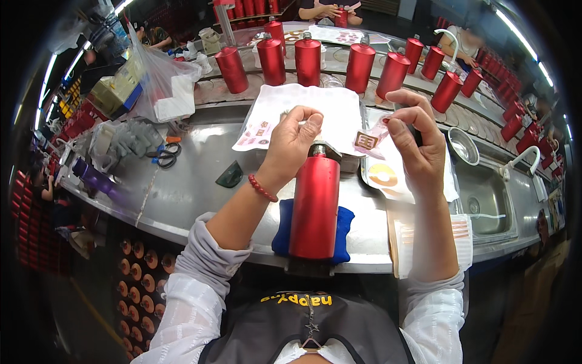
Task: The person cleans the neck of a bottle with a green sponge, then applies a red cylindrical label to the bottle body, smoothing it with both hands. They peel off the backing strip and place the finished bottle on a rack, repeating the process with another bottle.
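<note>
A red bottle [315,206] rests on a folded blue cloth [344,227] at the table's front edge, its neck pointing away from me. Beyond that neck, my left hand [290,145] is closed, thumb pressed against curled fingers; whatever it may hold is hidden. Between thumb and fingertip, my right hand [421,145] pinches a limp transparent decal [367,141] with a gold square character on it. The decal hangs to the left of that hand, over the sheets. Behind both hands lies a white decal sheet [327,100] with red and gold prints. Another sheet [383,175] bears a gold ring.
Several red bottles [308,60] stand along the curved conveyor [279,80]. A sink [485,206] and a metal bowl [463,145] are at right. Scissors [167,155], a dark green scraper [230,175], and a plastic bag [154,79] lie left. Other people work across the conveyor.
</note>
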Available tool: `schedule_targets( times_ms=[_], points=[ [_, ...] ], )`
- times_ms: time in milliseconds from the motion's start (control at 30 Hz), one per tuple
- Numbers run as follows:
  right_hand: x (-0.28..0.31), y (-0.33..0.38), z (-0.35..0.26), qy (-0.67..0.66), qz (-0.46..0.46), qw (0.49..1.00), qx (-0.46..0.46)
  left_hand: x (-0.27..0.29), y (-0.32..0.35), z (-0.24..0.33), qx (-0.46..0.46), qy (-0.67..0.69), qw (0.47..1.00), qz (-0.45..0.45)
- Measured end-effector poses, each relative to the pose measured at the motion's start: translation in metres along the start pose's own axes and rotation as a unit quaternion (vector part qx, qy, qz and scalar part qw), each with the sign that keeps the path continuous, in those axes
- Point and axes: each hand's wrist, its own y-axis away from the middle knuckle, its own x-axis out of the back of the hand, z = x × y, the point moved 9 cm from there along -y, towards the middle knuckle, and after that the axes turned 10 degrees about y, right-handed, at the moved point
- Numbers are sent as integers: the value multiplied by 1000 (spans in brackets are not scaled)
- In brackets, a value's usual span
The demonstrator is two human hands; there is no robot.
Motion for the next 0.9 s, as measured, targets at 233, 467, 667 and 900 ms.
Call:
schedule_targets(
  times_ms=[233, 467, 667, 900],
  points=[
    [4, 0, -24, 60, -40, 997, -1, -66, 16, 67, -191, -4, 974, -118],
    [-8, 38, 4, 24, -120, 988, -90, -66, 20, 67, -189, 46, 980, -48],
    [-4, 57, 13, 7, -108, 986, -126, -57, 22, 74, -191, 52, 980, -12],
    [6, 73, -13, 134, -24, 990, -32, -41, 14, 46, -76, 250, 965, 11]
  ],
)
